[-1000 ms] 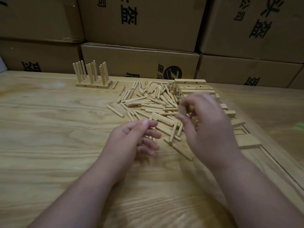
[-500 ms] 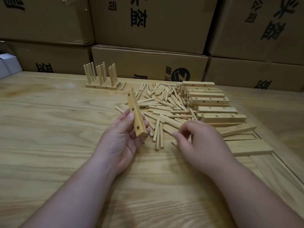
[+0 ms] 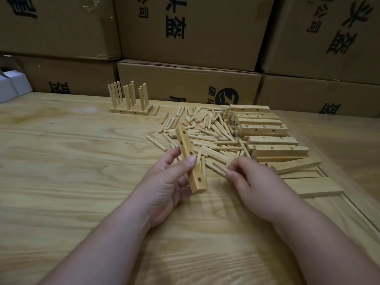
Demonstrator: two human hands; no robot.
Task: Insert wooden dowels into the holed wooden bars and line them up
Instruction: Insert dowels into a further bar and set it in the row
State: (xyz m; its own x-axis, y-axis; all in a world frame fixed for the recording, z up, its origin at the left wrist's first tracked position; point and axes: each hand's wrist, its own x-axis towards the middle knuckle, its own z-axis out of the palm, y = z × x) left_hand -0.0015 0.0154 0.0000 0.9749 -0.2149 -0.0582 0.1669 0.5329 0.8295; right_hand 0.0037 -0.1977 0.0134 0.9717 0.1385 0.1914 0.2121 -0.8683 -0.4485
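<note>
Left hand (image 3: 170,182) grips a holed bar (image 3: 190,159) above the bench (image 3: 61,171). Right hand (image 3: 253,182), fingers curled, pinches a dowel (image 3: 218,168) at the pile's near edge.

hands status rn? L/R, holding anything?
Left hand: grips a holed wooden bar, holes empty.
Right hand: fingertips pinch at a dowel on the pile's near edge; firm grasp cannot be told.
</note>
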